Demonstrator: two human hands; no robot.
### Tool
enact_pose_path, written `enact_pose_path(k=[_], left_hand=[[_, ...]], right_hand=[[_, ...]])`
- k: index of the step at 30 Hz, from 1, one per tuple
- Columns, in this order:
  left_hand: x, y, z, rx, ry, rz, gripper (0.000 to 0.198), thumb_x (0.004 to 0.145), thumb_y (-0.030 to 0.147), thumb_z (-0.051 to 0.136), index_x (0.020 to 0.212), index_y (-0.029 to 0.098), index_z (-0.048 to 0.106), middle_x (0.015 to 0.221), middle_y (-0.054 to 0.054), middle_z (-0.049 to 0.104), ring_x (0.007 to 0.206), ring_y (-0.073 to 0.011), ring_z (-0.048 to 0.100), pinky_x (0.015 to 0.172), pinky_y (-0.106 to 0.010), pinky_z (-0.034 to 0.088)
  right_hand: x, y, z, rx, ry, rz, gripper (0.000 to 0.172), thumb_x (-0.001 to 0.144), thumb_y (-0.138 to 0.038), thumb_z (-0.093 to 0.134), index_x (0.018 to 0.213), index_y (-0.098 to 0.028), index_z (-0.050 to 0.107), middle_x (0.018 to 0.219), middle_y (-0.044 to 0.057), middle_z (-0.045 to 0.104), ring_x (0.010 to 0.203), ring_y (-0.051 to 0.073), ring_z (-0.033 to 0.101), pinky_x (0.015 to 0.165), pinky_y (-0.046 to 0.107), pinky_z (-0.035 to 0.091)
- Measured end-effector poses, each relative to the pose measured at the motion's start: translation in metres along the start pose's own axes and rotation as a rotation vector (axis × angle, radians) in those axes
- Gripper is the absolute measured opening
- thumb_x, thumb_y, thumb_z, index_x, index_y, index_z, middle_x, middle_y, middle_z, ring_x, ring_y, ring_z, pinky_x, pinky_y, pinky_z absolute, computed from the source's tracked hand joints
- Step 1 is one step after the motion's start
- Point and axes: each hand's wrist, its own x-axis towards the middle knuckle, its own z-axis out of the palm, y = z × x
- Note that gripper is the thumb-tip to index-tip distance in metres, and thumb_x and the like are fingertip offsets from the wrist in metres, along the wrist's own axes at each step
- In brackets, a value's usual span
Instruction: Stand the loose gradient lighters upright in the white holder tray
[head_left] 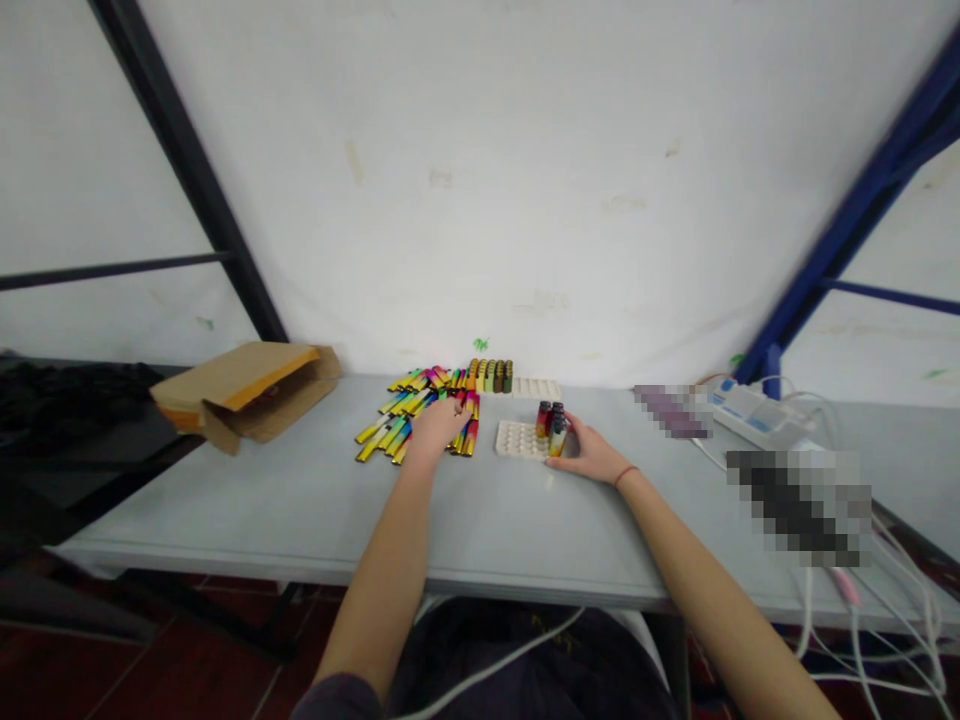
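Note:
My left hand (439, 425) is over a spread of shiny, rainbow-coloured metallic tubes (394, 432) lying flat on the table. Its fingers are drawn together and point down among them; what is between the fingertips is hidden. Right of it, a white tray (514, 440) with round hollows lies flat. Several colourful cylinders (557, 437) with dark tops stand upright at the tray's right end. My right hand (596, 455) curves around that end, its thumb at the near corner and its fingers behind, beside the cylinders.
Behind the loose tubes, upright cylinders (491, 376) fill part of a second white tray (536, 388). An open cardboard box (247, 385) lies on the table's left. On the right are a white power strip (750, 415), cables (855, 640) and blurred-out items. A wall (480, 200) rises behind the table.

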Motion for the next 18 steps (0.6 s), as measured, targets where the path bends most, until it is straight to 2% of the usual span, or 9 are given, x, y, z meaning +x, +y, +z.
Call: enact_pose_path(k=[2,4,7,9,11,13,15,18], left_hand=[[0.007,-0.013,-0.003,-0.026,-0.062,-0.106,0.036,0.062,0.044,0.080,0.054,0.022,0.054,0.063,-0.007,0.064,0.085,-0.0295,0.066,0.070,-0.027,0.043],[0.009,-0.020,0.000,-0.062,-0.085,-0.152,0.044,0.053,0.047,0.084,0.049,0.023,0.048,0.057,-0.006,0.061,0.085,-0.0303,0.067,0.067,-0.026,0.042],[0.008,-0.018,0.007,-0.067,-0.096,-0.145,0.040,0.052,0.042,0.085,0.053,0.023,0.050,0.062,-0.007,0.065,0.092,-0.0313,0.067,0.071,-0.027,0.045],[0.006,-0.013,0.008,0.066,-0.152,-0.135,0.027,0.061,0.039,0.080,0.063,0.022,0.059,0.077,-0.011,0.072,0.100,-0.0325,0.067,0.078,-0.031,0.047],[0.005,-0.008,0.007,0.238,-0.216,-0.119,0.019,0.077,0.037,0.066,0.078,0.018,0.066,0.097,-0.018,0.074,0.107,-0.0335,0.066,0.087,-0.036,0.047],[0.007,-0.004,0.004,0.299,-0.237,-0.105,0.029,0.091,0.033,0.046,0.092,0.013,0.068,0.113,-0.023,0.070,0.113,-0.0334,0.064,0.093,-0.039,0.046],[0.009,-0.002,0.004,0.183,-0.208,-0.093,0.037,0.096,0.031,0.036,0.097,0.010,0.066,0.119,-0.026,0.067,0.117,-0.0328,0.062,0.097,-0.039,0.044],[0.012,0.002,0.011,-0.080,-0.161,-0.079,0.036,0.098,0.031,0.031,0.094,0.013,0.063,0.112,-0.021,0.069,0.109,-0.0272,0.065,0.090,-0.035,0.048]], right_hand=[[0.000,0.000,0.000,0.003,0.004,0.002,0.099,0.067,-0.055,0.080,0.147,-0.017,0.035,0.131,0.018,0.064,0.122,0.036,0.060,0.107,0.054,0.042],[-0.001,0.000,0.000,0.004,0.007,0.003,0.098,0.067,-0.054,0.080,0.147,-0.016,0.036,0.130,0.019,0.064,0.122,0.036,0.059,0.107,0.054,0.042],[0.000,0.000,0.000,-0.002,0.004,0.012,0.098,0.067,-0.053,0.080,0.147,-0.016,0.037,0.130,0.019,0.064,0.120,0.037,0.060,0.105,0.054,0.044],[0.000,0.001,0.000,-0.002,0.004,0.002,0.098,0.067,-0.053,0.079,0.147,-0.015,0.036,0.130,0.019,0.064,0.120,0.037,0.060,0.105,0.054,0.043],[0.000,0.002,0.001,0.006,0.011,-0.014,0.099,0.067,-0.054,0.079,0.147,-0.015,0.036,0.131,0.019,0.063,0.120,0.037,0.060,0.105,0.055,0.043],[0.001,0.003,0.001,0.017,0.017,-0.023,0.098,0.067,-0.054,0.079,0.146,-0.015,0.036,0.131,0.019,0.063,0.121,0.038,0.059,0.105,0.056,0.042],[0.001,0.003,0.001,0.022,0.016,-0.028,0.098,0.067,-0.054,0.079,0.146,-0.016,0.036,0.131,0.019,0.063,0.122,0.038,0.059,0.106,0.056,0.042],[0.000,0.003,0.001,0.014,0.002,-0.019,0.099,0.068,-0.054,0.078,0.147,-0.015,0.035,0.132,0.020,0.062,0.123,0.038,0.058,0.107,0.055,0.041]])
